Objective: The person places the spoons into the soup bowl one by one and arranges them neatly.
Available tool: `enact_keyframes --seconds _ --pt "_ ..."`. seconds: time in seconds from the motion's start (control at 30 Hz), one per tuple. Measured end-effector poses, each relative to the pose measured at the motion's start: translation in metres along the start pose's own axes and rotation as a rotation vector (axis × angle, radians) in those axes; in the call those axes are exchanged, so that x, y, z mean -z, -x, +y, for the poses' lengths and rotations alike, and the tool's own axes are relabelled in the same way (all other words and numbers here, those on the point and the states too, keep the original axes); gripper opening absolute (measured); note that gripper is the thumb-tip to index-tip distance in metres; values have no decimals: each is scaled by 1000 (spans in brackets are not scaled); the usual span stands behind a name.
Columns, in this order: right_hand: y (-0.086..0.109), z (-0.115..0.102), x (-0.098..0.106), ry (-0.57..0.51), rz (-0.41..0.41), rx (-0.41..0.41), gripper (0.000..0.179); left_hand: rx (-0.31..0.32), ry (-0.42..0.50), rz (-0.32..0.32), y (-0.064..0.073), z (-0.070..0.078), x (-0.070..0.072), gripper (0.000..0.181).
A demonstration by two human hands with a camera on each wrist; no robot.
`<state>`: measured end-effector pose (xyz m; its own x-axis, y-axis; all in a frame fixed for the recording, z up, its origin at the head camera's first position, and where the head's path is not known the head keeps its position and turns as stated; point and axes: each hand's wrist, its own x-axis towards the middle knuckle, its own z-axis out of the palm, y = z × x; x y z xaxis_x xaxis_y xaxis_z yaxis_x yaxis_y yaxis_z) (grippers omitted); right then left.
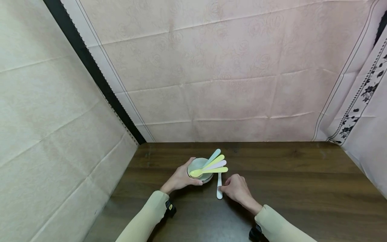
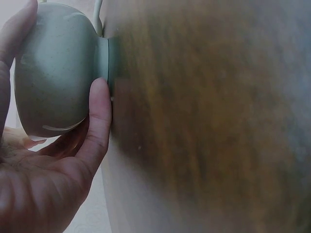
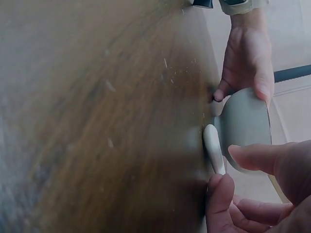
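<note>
My left hand (image 1: 183, 176) grips a pale green bowl (image 1: 198, 163) by its side, its base close over the wooden table. Several plastic spoons lie fanned in the bowl, handles out to the right: a blue spoon (image 1: 215, 154), a yellow-green spoon (image 1: 219, 159), a white spoon (image 1: 220, 164) and a yellow spoon (image 1: 216, 170). Just right of the bowl, a pale blue-white spoon (image 1: 219, 194) is at the tabletop, its far end hidden under the yellow handle. Thumb and fingers of my right hand (image 1: 237, 189) pinch this spoon by its handle.
The dark brown wooden table (image 1: 287, 188) runs back to a pale cloth (image 1: 229, 84) hanging behind it. More cloth (image 1: 54, 134) hangs along the left side, with a black strip (image 1: 99, 77) at the corner. A floral-bordered cloth (image 1: 359, 107) hangs on the right.
</note>
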<state>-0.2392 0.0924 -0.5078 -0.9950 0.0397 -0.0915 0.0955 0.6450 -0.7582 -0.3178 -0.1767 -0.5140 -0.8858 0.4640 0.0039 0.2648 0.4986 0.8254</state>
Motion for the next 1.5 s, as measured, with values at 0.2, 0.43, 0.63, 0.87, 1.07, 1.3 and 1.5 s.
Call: enact_keyframes --seconds 0.2,0.43,0.63,0.87,1.07,1.3,1.5 --pt "-2 -2 -4 16 8 11 30 -2 -2 -3 -1 0 0 101" --pt "-3 -4 -7 30 16 41 30 3 -4 -5 -2 2 1 101" --pt "-5 -4 -8 32 21 51 29 -4 -8 -8 -2 2 1 100" --pt "-4 -2 -10 7 6 39 28 3 -7 -9 0 1 1 100" --pt "-2 -4 -11 -21 -8 21 28 4 -4 -8 -1 0 1 106" --pt "0 -7 -12 -48 -12 14 25 9 -11 -6 -2 -1 1 105" --pt "1 -7 -14 -39 1 47 25 7 -15 -3 -1 0 1 107"
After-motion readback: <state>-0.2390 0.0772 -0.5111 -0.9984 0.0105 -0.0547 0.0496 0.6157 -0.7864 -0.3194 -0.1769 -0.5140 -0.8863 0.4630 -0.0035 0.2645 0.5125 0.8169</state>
